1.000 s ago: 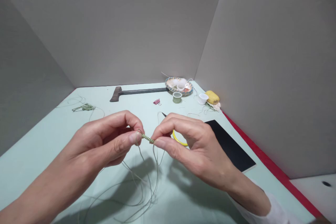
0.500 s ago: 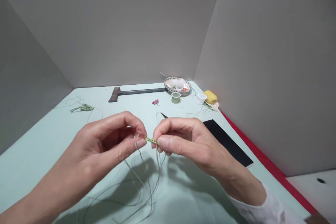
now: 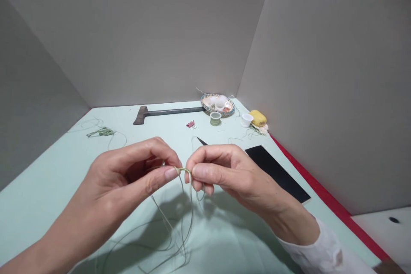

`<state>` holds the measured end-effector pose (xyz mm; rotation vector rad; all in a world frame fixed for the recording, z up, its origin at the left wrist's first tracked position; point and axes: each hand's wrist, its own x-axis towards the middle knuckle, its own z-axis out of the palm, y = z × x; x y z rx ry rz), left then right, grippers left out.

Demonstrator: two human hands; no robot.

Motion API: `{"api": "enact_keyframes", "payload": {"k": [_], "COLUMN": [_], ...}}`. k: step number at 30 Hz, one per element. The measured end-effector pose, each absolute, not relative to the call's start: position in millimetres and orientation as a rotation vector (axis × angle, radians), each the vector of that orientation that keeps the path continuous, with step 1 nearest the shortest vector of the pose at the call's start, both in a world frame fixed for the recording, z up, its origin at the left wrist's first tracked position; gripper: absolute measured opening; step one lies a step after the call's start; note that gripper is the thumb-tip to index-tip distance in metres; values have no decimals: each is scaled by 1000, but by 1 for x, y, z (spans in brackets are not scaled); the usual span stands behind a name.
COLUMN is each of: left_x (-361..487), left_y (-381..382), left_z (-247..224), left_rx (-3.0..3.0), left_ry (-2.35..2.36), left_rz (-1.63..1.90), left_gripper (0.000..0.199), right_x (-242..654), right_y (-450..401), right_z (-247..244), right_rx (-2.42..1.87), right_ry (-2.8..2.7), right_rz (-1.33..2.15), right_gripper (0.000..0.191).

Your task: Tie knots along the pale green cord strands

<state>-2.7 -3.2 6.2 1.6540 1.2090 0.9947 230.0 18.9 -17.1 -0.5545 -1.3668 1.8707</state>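
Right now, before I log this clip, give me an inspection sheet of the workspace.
Surface: pale green tabletop, hand shadows across it.
Job's things: green cord pinched between both hands, long strands trailing onto the table.
Clutter: dark metal bar with flared head, patterned dish, small cup, pink binder clip, yellow sponge, black pad, tangled cord.
Grippers: bare left hand and right hand, both pinching; white sleeve on the right.
Cables: nothing seen.
Surroundings: grey walls, red edge strip.
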Motion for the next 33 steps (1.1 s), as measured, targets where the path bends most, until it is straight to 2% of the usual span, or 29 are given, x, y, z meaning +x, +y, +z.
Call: {"api": "enact_keyframes", "payload": {"k": [18, 23, 27, 33], "left_x": [-1, -3, 0, 2], "left_y": [4, 2, -3, -1], "left_z": [-4, -7, -5, -8], "left_rx": [1401, 1375, 1244, 1249], "left_ry": [1025, 1086, 1093, 907], "left_rz": [887, 956, 959, 916], "left_gripper": [25, 36, 36, 35], "right_x": [225, 224, 224, 224], "right_y": [22, 22, 22, 22], "right_z": [-21, -22, -23, -27], "right_rx": [-668, -705, -682, -718], "right_ry": [-1470, -1445, -1474, -1553], "right_rz": [1639, 1533, 1389, 1355], "right_gripper": [23, 28, 26, 17]}}
